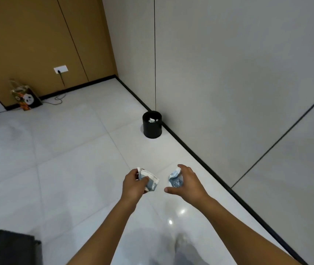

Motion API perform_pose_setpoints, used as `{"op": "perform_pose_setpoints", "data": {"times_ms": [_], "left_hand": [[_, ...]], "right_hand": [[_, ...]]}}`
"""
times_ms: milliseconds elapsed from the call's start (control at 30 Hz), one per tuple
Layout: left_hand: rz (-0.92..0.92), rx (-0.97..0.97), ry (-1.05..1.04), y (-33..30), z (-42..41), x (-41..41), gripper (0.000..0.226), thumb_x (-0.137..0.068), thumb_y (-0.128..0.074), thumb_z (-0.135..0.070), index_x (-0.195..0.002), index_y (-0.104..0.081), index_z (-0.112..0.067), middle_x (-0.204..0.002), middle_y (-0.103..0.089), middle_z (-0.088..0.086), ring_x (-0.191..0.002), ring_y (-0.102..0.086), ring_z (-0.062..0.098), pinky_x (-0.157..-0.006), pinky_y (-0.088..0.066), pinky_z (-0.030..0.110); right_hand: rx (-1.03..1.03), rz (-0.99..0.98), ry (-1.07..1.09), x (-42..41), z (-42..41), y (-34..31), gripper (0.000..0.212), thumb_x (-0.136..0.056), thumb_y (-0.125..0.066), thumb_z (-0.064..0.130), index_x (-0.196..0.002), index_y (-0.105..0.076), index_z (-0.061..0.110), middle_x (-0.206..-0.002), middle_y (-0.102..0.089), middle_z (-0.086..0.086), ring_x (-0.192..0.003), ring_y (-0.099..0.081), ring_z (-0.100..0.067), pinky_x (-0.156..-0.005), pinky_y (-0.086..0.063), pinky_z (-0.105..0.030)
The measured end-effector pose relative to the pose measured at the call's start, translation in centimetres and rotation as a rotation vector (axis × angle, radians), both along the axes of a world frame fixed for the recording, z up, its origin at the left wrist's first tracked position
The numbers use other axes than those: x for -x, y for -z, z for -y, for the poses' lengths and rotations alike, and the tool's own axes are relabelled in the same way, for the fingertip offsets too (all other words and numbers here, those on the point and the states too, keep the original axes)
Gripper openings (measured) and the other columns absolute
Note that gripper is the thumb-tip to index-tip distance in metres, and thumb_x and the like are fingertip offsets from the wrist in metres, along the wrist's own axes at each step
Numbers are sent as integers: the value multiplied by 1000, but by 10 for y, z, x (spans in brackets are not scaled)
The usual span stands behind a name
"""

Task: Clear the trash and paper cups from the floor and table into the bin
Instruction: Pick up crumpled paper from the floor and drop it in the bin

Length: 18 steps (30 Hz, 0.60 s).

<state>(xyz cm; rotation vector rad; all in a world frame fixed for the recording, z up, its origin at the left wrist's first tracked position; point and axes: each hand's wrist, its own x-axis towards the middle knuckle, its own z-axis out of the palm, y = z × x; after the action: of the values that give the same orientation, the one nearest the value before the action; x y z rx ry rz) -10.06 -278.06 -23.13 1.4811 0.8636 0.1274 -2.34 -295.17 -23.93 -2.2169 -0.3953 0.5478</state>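
I carry one crushed paper cup in my left hand and, seemingly, another crumpled cup in my right hand, each grip curled tight, heading for the bin on the floor by the wall's skirting.

Two crushed paper cups, one bin, one bag.

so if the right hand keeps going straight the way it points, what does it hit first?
Likely nothing before the black bin: the right hand, gripping a crushed cup, points up-floor over bare tile. Depth is unclear; it may pass right, toward the wall baseboard.
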Motion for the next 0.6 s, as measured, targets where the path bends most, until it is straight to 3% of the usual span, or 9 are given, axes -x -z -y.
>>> {"op": "perform_pose_setpoints", "data": {"times_ms": [100, 300, 600], "left_hand": [[0, -8, -3, 10, -29, -90, 25, -89, -55, 0, -111, -58, -12, -106, -62, 9, -91, -61, 22, -66, -57, 31], [-35, -8, -72, 16, -89, -265, 32, -89, -56, -2, -120, -56, -8, -113, -60, 12, -103, -60, 30, -84, -56, 44], [-85, 55, -223, 32, -191, -433, 24, -89, -57, 0, -111, -57, -10, -107, -59, 11, -95, -60, 28, -75, -56, 38]], "right_hand": [[14, -10, -24, -88, -28, 13, 98, -61, -87, 42, -141, -33, 20, -136, -41, 3, -126, -42, -17, -101, -41, -30], [82, 28, -70, -282, -92, 17, 101, -61, -87, 42, -142, -33, 16, -139, -41, -2, -127, -42, -21, -102, -41, -32], [123, -13, -198, -484, -212, 28, 101, -60, -88, 41, -141, -34, 15, -137, -42, -4, -125, -43, -21, -102, -38, -29]]}}
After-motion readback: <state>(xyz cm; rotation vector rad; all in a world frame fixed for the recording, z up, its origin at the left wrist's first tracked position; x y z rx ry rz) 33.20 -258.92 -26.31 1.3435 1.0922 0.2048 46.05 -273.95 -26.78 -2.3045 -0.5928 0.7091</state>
